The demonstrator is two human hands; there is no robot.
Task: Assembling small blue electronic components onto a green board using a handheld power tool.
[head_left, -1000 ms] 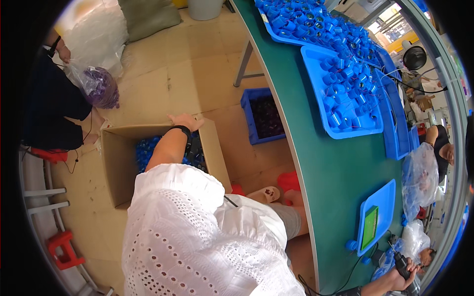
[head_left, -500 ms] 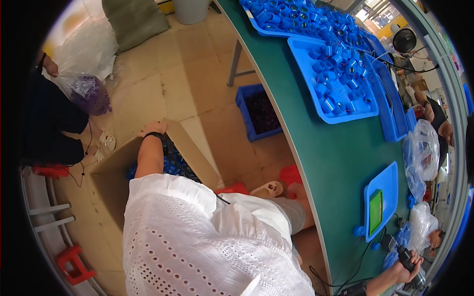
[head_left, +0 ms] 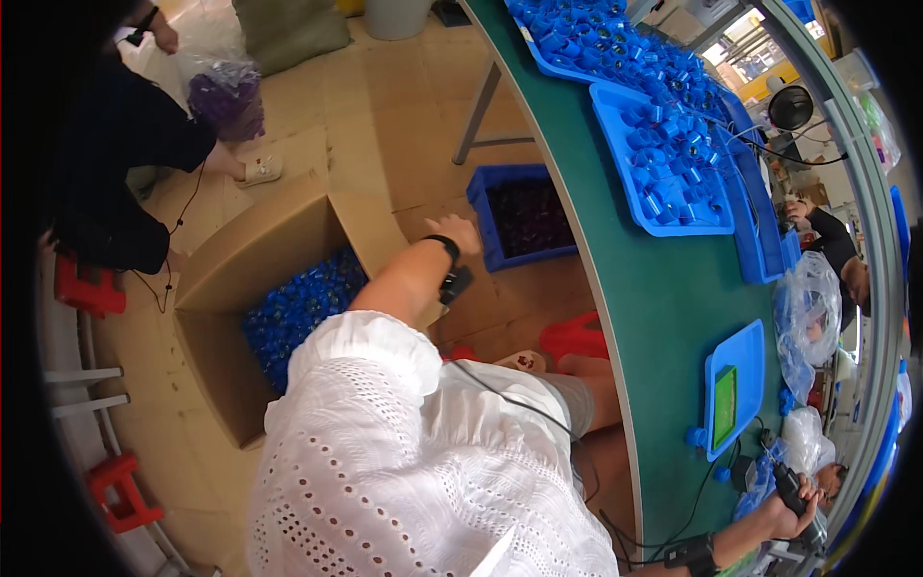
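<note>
My left hand (head_left: 458, 234) is over the floor beside the blue crate (head_left: 491, 229) of dark pieces. Its fingers look spread and nothing shows in them. A black band circles that wrist, with a small black box (head_left: 456, 285) by the forearm. To its left stands an open cardboard box (head_left: 216, 361), part filled with blue parts (head_left: 288, 313). At the lower right, beyond the green table, my right hand (head_left: 806, 512) is wrapped round a black rod-shaped tool (head_left: 790, 489); its far end is hard to make out.
On the green table (head_left: 663, 298) are blue trays (head_left: 620, 188) heaped with blue cups, and a small tray (head_left: 757, 356) holding a green block (head_left: 725, 404). Cables (head_left: 687, 524) cross its near end. A person (head_left: 144, 144) stands left, near red stools (head_left: 125, 492). Another works across the table.
My left hand has left the cardboard box and swung right to the blue crate, uncovering the blue parts. My right hand still grips the tool. The person at left has shifted.
</note>
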